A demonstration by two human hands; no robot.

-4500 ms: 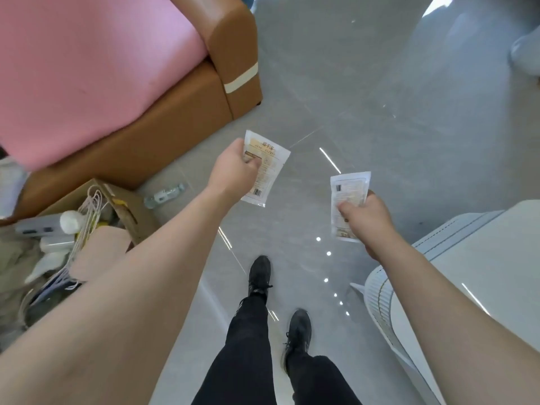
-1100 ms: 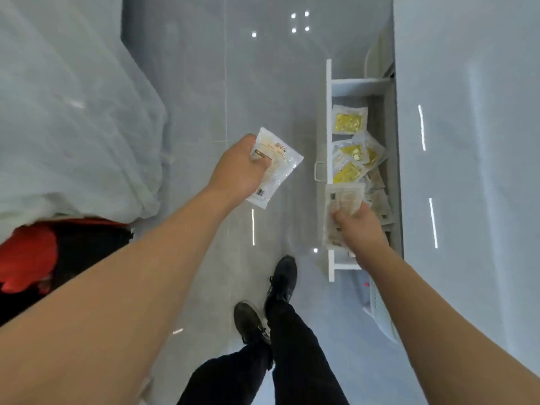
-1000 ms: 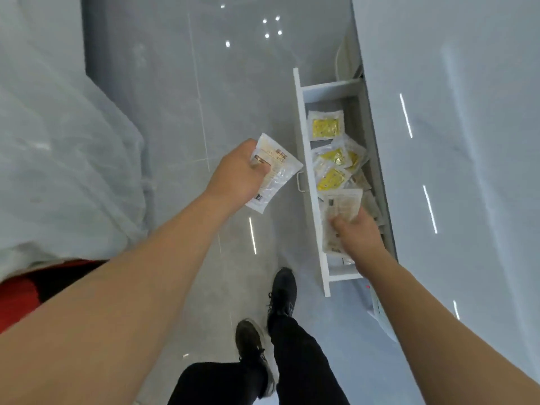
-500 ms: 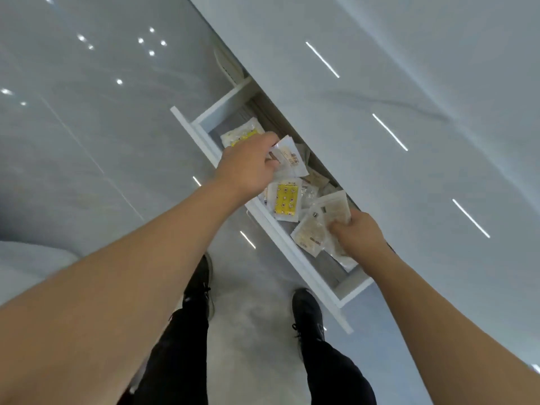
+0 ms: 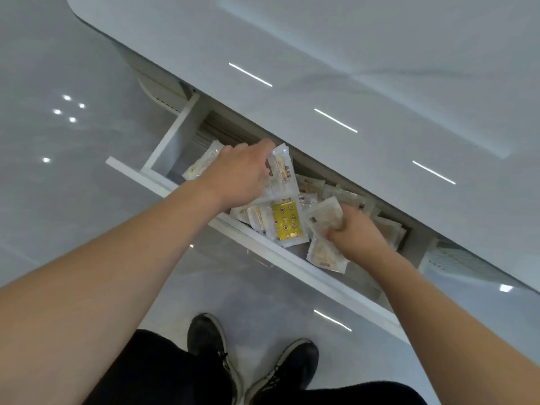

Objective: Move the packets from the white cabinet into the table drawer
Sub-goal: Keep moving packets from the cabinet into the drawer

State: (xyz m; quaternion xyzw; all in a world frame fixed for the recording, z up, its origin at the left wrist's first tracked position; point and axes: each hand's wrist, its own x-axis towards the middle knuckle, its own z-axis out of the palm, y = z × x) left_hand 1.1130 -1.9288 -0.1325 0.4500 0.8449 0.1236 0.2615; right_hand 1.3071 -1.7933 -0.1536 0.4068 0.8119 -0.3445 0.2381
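Note:
The white table drawer [image 5: 295, 266] stands pulled out under the table top, running from upper left to lower right. Several packets lie inside it, among them a yellow-printed packet [image 5: 285, 222]. My left hand [image 5: 238, 173] is over the drawer's left half and pinches a clear packet with orange print [image 5: 282, 173], held upright on its edge. My right hand [image 5: 355, 232] is inside the drawer's right half with its fingers curled round a pale crumpled packet [image 5: 323, 216]. Another pale packet [image 5: 323, 254] lies just under that hand.
The white glossy table top [image 5: 365, 68] covers the upper right and overhangs the back of the drawer. Grey shiny floor [image 5: 58, 127] fills the left. My black shoes [image 5: 248, 361] stand just in front of the drawer's front panel.
Both hands have gone deeper into the drawer, each with its packet. The view has swung closer over the drawer.

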